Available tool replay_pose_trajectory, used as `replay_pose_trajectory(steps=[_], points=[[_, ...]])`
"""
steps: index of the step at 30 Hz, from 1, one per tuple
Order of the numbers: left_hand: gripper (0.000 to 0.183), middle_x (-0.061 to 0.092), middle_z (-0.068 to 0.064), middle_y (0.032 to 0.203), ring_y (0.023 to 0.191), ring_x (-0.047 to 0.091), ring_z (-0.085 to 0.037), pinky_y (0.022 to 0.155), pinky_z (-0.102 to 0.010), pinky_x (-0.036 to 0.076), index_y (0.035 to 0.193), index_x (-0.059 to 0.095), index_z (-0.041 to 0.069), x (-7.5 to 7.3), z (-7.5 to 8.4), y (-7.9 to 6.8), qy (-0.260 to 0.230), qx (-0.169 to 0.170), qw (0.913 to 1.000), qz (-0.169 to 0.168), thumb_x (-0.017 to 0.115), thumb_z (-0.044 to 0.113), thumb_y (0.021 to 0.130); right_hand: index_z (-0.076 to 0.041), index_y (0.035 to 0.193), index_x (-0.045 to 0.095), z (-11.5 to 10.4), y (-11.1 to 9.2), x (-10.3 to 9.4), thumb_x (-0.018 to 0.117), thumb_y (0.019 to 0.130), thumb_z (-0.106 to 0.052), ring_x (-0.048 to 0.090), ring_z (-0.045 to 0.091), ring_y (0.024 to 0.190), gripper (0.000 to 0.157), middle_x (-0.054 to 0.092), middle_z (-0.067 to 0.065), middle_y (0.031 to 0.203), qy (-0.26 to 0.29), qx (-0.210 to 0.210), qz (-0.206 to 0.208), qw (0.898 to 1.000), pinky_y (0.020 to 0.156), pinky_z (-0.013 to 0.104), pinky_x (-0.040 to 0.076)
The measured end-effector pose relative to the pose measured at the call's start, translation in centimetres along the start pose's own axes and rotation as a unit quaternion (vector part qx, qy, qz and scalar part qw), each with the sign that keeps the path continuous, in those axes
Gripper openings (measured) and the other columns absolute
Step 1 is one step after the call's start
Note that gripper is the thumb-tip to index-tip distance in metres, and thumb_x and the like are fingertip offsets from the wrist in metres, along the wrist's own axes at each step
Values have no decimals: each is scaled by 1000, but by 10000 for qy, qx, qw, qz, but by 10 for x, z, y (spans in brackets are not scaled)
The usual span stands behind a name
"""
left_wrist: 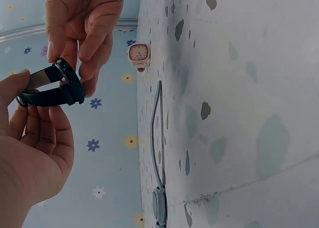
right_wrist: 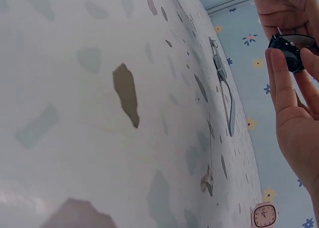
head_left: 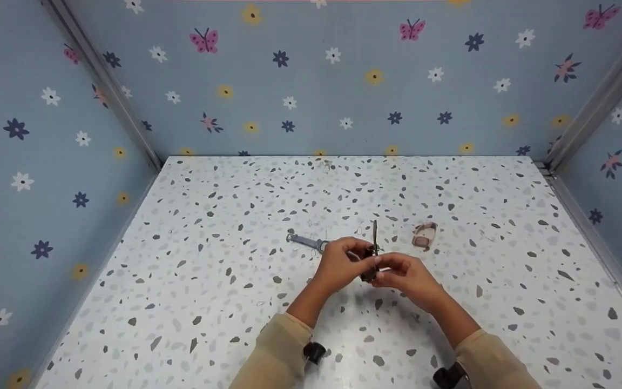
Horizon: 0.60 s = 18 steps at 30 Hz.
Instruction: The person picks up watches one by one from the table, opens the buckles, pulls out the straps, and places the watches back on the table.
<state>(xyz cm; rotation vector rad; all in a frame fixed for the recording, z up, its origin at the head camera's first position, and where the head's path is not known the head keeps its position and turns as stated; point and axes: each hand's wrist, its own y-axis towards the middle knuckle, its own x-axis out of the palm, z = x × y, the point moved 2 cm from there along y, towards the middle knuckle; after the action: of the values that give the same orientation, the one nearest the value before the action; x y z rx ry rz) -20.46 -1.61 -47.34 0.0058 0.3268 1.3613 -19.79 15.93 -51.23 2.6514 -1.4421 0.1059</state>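
Note:
A dark wristwatch (head_left: 369, 273) is held up off the table between both hands, its strap end (head_left: 375, 231) pointing away. My left hand (head_left: 339, 266) pinches the strap between thumb and fingers; the left wrist view shows the looped black band (left_wrist: 47, 97) there. With its fingertips, my right hand (head_left: 409, 280) holds the watch at its case (right_wrist: 289, 53), as the right wrist view shows. Left of the hands lies a grey-blue wristwatch (head_left: 305, 241), partly hidden behind the left hand. A pink wristwatch (head_left: 424, 239) rests beyond the right hand.
The white speckled table (head_left: 208, 302) stretches around the hands. Blue flowered panels (head_left: 311, 81) close it in at the back and both sides, with metal posts (head_left: 103, 81) at the corners. Dark wrist cameras (head_left: 315, 352) sit at the sleeves.

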Motion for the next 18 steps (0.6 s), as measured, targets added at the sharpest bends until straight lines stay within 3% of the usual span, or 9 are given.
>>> replay_pose_trajectory(steps=[4, 11, 18], points=[[27, 64, 1, 78, 71, 60, -21, 63, -26, 51, 93, 68, 14, 0, 0, 0, -130, -32, 9999, -21, 74, 28, 71, 6, 112, 51, 0, -1, 0, 59, 84, -4, 56, 35, 97, 31, 54, 22, 109, 130, -1, 119, 9998, 82, 43, 46], [28, 64, -7, 87, 78, 61, -23, 70, -33, 50, 102, 64, 2, -6, 30, -11, -428, 0, 9990, -97, 66, 19, 80, 5, 112, 53, -3, -1, 0, 59, 84, -6, 57, 34, 97, 31, 55, 22, 108, 6, 266, 421, 9988, 82, 41, 47], [21, 64, -12, 83, 78, 59, -31, 71, -39, 50, 92, 64, -3, -8, 27, -11, -1108, -139, 9937, -34, 57, 16, 87, 7, 110, 53, -3, 0, 1, 59, 84, -5, 57, 34, 95, 29, 55, 23, 107, 58, 277, 508, 9983, 81, 41, 48]])
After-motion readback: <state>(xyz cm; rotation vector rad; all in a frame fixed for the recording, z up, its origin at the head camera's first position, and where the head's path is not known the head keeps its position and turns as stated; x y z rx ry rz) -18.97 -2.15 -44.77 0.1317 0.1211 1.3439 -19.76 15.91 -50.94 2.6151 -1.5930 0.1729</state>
